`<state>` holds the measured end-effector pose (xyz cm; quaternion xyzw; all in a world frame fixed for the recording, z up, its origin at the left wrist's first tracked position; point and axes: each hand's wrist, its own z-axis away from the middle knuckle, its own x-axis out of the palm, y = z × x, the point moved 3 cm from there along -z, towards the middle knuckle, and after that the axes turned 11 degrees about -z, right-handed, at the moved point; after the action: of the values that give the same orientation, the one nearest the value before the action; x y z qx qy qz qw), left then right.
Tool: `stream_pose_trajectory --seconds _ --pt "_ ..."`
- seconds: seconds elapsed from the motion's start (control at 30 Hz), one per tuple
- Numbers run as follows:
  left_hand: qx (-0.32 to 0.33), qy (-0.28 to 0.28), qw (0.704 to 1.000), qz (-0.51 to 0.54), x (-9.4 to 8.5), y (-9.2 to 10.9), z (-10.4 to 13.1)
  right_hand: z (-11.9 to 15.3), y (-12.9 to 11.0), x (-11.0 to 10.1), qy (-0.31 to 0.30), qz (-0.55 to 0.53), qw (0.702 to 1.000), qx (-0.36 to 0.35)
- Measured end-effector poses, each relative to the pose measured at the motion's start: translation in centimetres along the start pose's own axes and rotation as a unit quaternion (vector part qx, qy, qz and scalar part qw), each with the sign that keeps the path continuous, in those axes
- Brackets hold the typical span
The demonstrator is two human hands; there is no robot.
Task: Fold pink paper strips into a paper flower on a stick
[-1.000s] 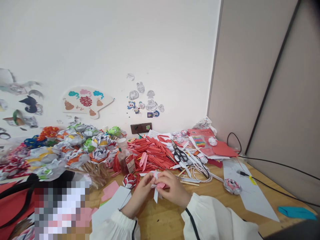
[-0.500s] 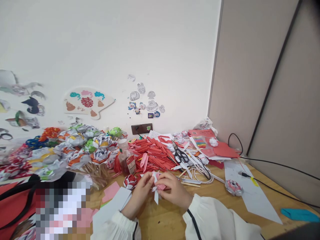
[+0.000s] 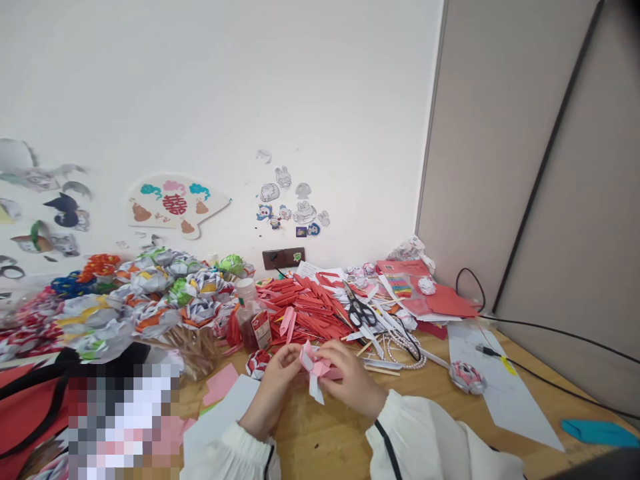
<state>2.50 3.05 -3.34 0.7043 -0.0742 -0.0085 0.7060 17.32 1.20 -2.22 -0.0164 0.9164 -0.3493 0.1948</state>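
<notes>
A small pink and white folded paper piece (image 3: 315, 368) is held between both hands above the wooden table, a white strip pointing down from it. My left hand (image 3: 275, 383) pinches its left side with thumb and fingers. On the right side, my right hand (image 3: 350, 377) has its fingers closed round the pink part. A red and white paper flower (image 3: 259, 363) lies just behind my left hand. Beyond the hands is a heap of folded red paper strips (image 3: 305, 310).
Black scissors (image 3: 361, 312) and a pearl string (image 3: 413, 360) lie behind my right hand. Many paper flowers (image 3: 150, 293) crowd the left, near a bottle (image 3: 246, 320). White paper (image 3: 515, 400), a pink-white flower (image 3: 467, 377) and a black cable (image 3: 550, 375) are at right.
The paper piece has turned slightly between my hands, with a pink flap now standing higher and the white strip slanting more to the right. My left fingers have shifted a little left.
</notes>
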Motion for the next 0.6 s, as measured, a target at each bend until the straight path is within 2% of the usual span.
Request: stream_pose_trajectory --seconds 0.17,0.27,0.6 --pt "0.0 -0.044 0.999 -0.015 0.3 0.0 0.2 0.0 -0.5 0.0 -0.024 0.024 0.999 -0.004" --pt "0.005 -0.052 0.998 -0.045 0.4 0.2 0.3 0.0 -0.6 0.1 -0.043 0.042 0.998 -0.018" --pt "0.083 0.006 0.988 -0.127 0.3 1.8 0.7 0.2 -0.4 0.0 -0.022 0.018 1.0 -0.009"
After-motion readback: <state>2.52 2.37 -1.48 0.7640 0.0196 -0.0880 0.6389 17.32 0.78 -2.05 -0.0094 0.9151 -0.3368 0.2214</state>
